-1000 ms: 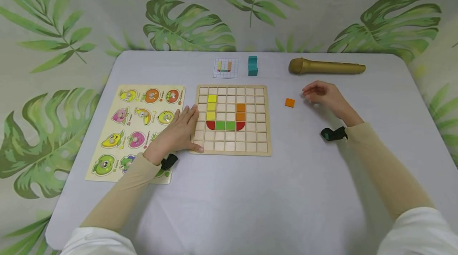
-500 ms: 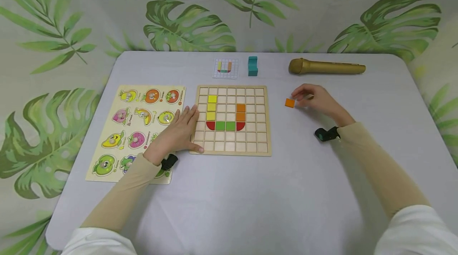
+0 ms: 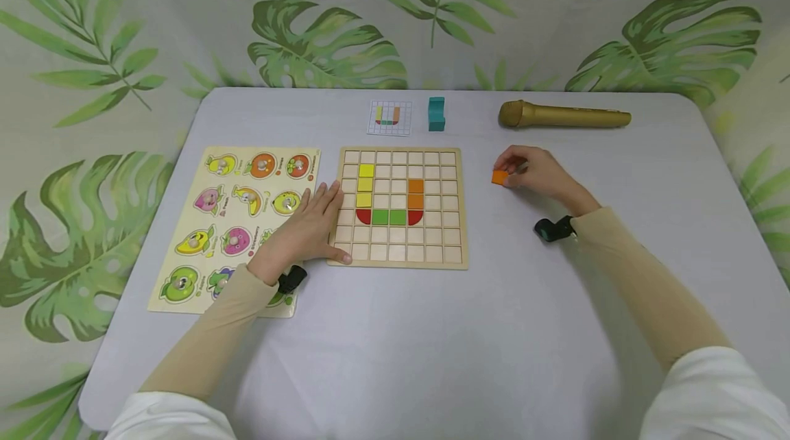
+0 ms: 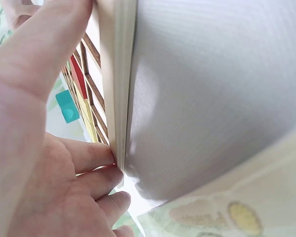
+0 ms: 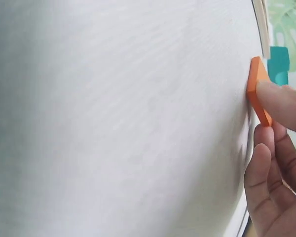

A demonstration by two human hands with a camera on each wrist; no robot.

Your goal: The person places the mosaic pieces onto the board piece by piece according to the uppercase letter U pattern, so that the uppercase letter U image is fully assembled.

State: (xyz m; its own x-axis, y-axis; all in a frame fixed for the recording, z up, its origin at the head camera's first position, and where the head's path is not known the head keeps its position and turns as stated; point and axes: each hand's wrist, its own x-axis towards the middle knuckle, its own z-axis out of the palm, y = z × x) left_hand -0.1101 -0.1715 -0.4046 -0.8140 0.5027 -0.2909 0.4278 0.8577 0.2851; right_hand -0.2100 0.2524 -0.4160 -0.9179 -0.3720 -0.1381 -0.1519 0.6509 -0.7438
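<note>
My left hand (image 3: pixel 305 229) lies spread along the left edge of a wooden grid board (image 3: pixel 433 251), its thumb on the near left corner. Its fingertips touch the board's side in the left wrist view. On the board, yellow tiles (image 3: pixel 365 184), red rounded tiles (image 3: pixel 363 217), green tiles (image 3: pixel 389 217) and two orange tiles (image 3: pixel 416 193) form a U. Right of the board, my right hand (image 3: pixel 538 171) pinches a loose orange square tile (image 3: pixel 498 177). The right wrist view has the thumb on that tile's face (image 5: pixel 259 79), with fingertips at its lower edge.
A fruit puzzle board (image 3: pixel 185 221) lies at the left, partly under the left forearm. Behind the grid board are a small pattern card (image 3: pixel 389 117) with a U, a teal curved block (image 3: pixel 436 114), and a gold microphone (image 3: pixel 564 115) farther right.
My right hand has moved left to the loose orange tile and now pinches it. The left hand has stayed in place on the grid board.
</note>
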